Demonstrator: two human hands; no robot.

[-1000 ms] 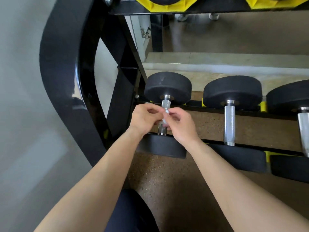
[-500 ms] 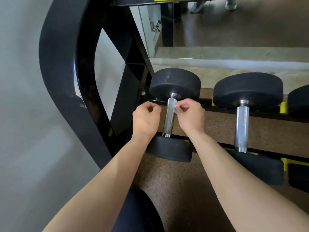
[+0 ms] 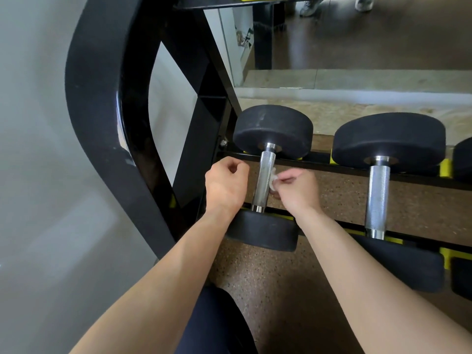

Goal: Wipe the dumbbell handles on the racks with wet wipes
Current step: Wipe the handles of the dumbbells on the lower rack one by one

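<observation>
Since half a second ago the two hands have parted. A second ago both were bunched together over the chrome handle (image 3: 264, 182) of the leftmost dumbbell (image 3: 272, 131); now the handle stands bare between them along most of its length. The left hand (image 3: 226, 186) has drawn off to 9 o'clock of the handle and is curled into a loose fist; nothing can be seen in it (whether the curled fingers hide anything cannot be told). The right hand (image 3: 297, 191) sits at 3 o'clock of the handle, fingers pinched shut on a small crumpled wet wipe (image 3: 272, 180).

Judgement: the wipe has come off the front of the handle to its right side, so the wiping of this handle is either at its side pass or close to complete. The next dumbbell handle (image 3: 377, 198), at 3 o'clock on the same rack (image 3: 419, 178), shows no hand on it.

Position of the work: the wipe lies at the right hand's fingertips, touching or just beside the right edge of the handle at about mid-length. The dumbbell rests across the rack's two rails, one head at 12 o'clock, the other at 6 o'clock, close below both wrists.
</observation>
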